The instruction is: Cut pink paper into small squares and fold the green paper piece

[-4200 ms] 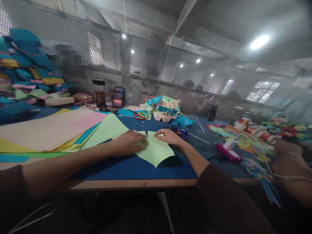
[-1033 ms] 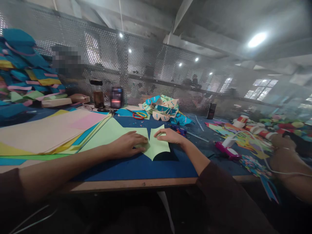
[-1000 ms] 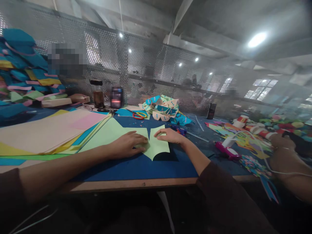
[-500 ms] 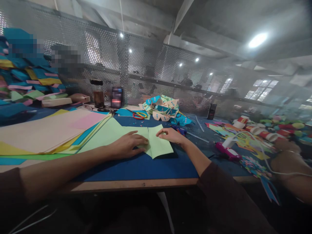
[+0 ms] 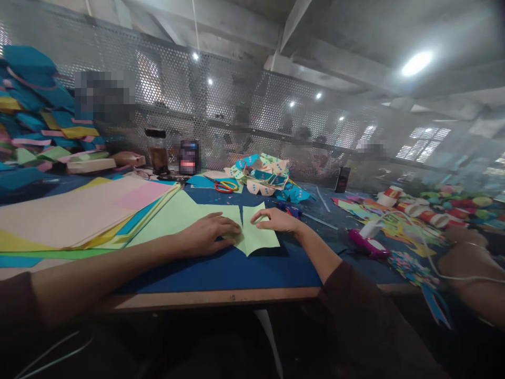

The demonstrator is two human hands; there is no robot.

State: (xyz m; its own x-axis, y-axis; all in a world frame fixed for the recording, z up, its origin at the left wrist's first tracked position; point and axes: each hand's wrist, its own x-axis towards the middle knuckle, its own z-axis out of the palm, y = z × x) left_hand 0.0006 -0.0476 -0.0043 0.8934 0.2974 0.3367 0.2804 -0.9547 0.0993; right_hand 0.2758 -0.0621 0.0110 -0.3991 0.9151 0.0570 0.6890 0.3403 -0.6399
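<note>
A pale green sheet of paper [image 5: 263, 238] lies on the blue table mat, creased down the middle. A narrow split runs into it from its far edge, between my two hands. My left hand [image 5: 211, 231] lies across the left half, fingers stretched out and pressing it down. Over the right half, my right hand [image 5: 272, 218] has its thumb and forefinger curled together on the paper beside the split. Another green sheet [image 5: 169, 216] reaches out from under the paper stack to the left.
A stack of coloured paper [image 5: 79, 210] covers the left side. Scissors [image 5: 224, 186] and a heap of cut paper shapes [image 5: 264, 173] lie farther back, near a glue gun [image 5: 290, 209]. A magenta device [image 5: 369, 245] with a white cable and another person's arm [image 5: 469, 263] are at right.
The split at the sheet's far edge has widened, with blue mat showing through. My right hand's fingers have curled in a little; my left hand has barely shifted.
</note>
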